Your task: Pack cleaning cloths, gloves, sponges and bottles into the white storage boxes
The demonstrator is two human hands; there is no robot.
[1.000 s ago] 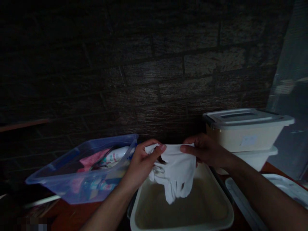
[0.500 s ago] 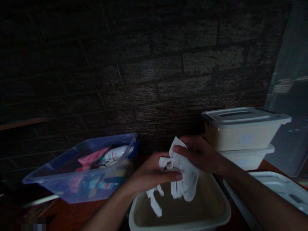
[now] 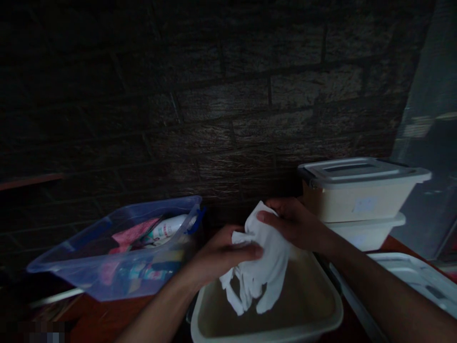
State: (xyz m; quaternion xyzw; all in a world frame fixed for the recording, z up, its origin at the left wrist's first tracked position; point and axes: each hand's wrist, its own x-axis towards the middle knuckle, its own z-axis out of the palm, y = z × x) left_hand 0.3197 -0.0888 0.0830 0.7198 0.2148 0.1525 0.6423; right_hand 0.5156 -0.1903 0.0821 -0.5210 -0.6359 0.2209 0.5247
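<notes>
A bunch of limp white gloves [image 3: 269, 255], with finger-like ends hanging down, is held up between my two hands. My left hand [image 3: 228, 252] is closed on their left side, thumb lying across the front. At the upper right edge, my right hand [image 3: 291, 221] pinches the fabric between thumb and fingers. Directly below is an open cream plastic bin [image 3: 303, 328], with the glove fingers dangling over its opening. How many gloves there are I cannot tell.
On the left stands a clear bluish plastic tub [image 3: 96, 281] holding a white bottle [image 3: 171, 226], a pink item [image 3: 135, 233] and other packages. Two lidded cream bins [image 3: 357, 200] are stacked at the right. A loose white lid [image 3: 417, 281] lies before them. A dark brick wall [image 3: 228, 119] rises behind.
The gloves have shifted slightly left and spread, their fingers hanging closer together. My left hand has moved slightly left with them; both hands keep their hold.
</notes>
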